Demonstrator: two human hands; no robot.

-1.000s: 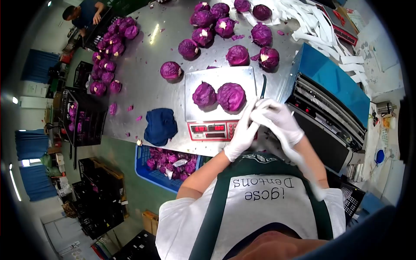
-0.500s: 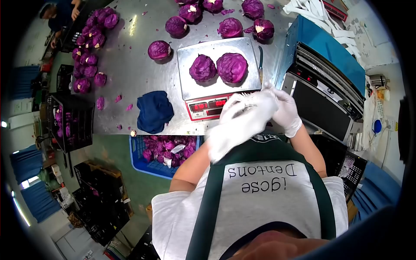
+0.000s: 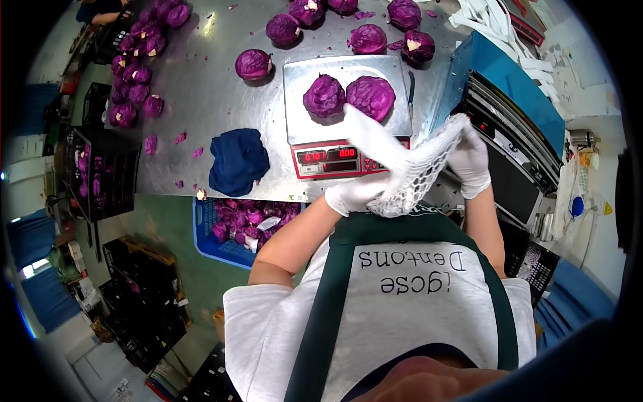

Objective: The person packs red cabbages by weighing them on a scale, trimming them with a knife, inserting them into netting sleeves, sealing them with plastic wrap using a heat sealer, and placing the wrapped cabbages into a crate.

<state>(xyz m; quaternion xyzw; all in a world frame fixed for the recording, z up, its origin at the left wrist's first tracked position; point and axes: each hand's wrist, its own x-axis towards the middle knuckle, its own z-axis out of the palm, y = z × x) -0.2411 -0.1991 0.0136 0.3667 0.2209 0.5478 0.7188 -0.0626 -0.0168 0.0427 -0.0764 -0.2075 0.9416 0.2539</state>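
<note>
A white mesh net sleeve (image 3: 420,175) is stretched between my gloved hands, its honeycomb openings spread and a smooth length reaching over the scale. My left hand (image 3: 358,192) is closed on its lower left end, in front of the apron. At its upper right end, my right hand (image 3: 471,157) grips the edge beside the blue machine. Two red cabbages, a left one (image 3: 324,96) and a right one (image 3: 370,98), sit side by side on the steel pan of a red digital scale (image 3: 315,130). The sleeve's tip overlaps the gap near the cabbages.
A blue sealing-type machine (image 3: 516,100) stands right of the scale. A dark blue cloth (image 3: 238,161) lies to the left. More cabbages (image 3: 254,65) are on the steel table (image 3: 201,87). A blue crate (image 3: 224,251) of purple leaves sits below the edge; a co-worker's arm (image 3: 106,18) shows far left.
The bunched, blurred white sleeve has been drawn out wide and its mesh shows. My hands have moved apart, the left one lower and the right one outward. The view has shifted slightly.
</note>
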